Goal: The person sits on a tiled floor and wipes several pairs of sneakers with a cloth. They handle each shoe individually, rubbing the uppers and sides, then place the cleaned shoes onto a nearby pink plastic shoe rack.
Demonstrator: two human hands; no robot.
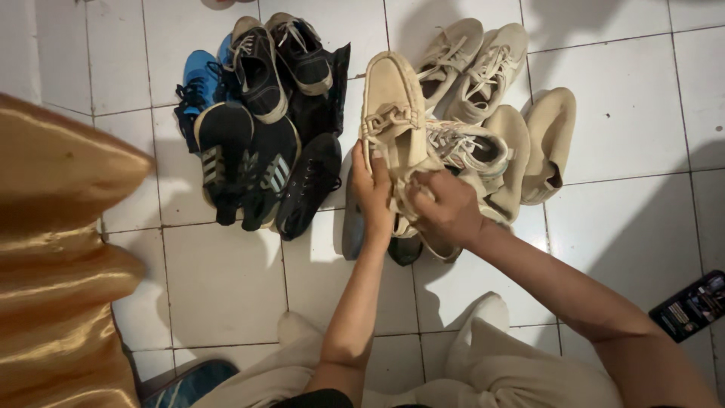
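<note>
Both hands grip one beige loafer (393,113) above the floor: left hand (372,193) closed on its side, right hand (445,208) closed at its heel. Dark shoes (257,136) sit grouped left, pale shoes (498,98) right; sorting looks nearly finished.

I see a beige suede loafer (393,113) held above the white tiled floor, toe pointing away from me, sole side down; a chain-link ornament crosses its vamp; its heel end sits between my hands, partly hidden by fingers; it hangs over the pale pile of shoes, just beside a beige laced sneaker.
</note>
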